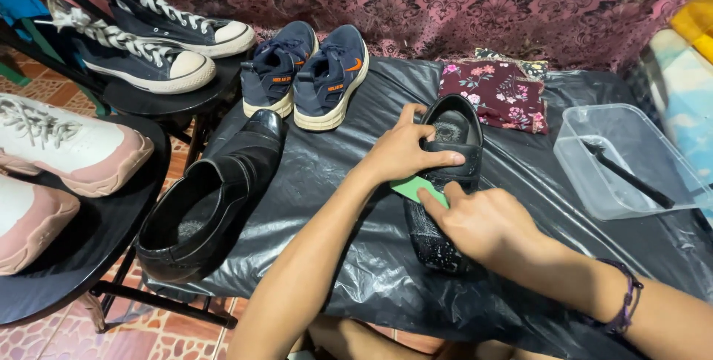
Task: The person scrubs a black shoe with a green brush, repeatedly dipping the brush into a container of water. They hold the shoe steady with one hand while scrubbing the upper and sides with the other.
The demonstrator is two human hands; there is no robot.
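Two bare hands worked over a black leather shoe (pixel 445 182) that lay on the black plastic sheet (pixel 371 271) covering the tabletop. The left hand (pixel 405 151) gripped the shoe at its opening, fingers curled over the collar, while the right hand (pixel 479 223) pressed a small green pad (pixel 416 188) against the shoe's upper, fingers closed on it. Its wet toe showed below the right hand. At the right edge of the sheet stood a clear plastic tub (pixel 631 159) with a dark brush (pixel 627 174) lying slantwise inside. Behind the shoe rested a dark red floral cloth (pixel 496 94). The matching black shoe (pixel 212 200) lay on its side at the sheet's left edge, and a pair of navy sneakers (pixel 308 74) with orange marks sat at the back. To the left, round black stools (pixel 96 234) carried navy canvas high-tops (pixel 145 30) and white-and-pink trainers (pixel 59 159).
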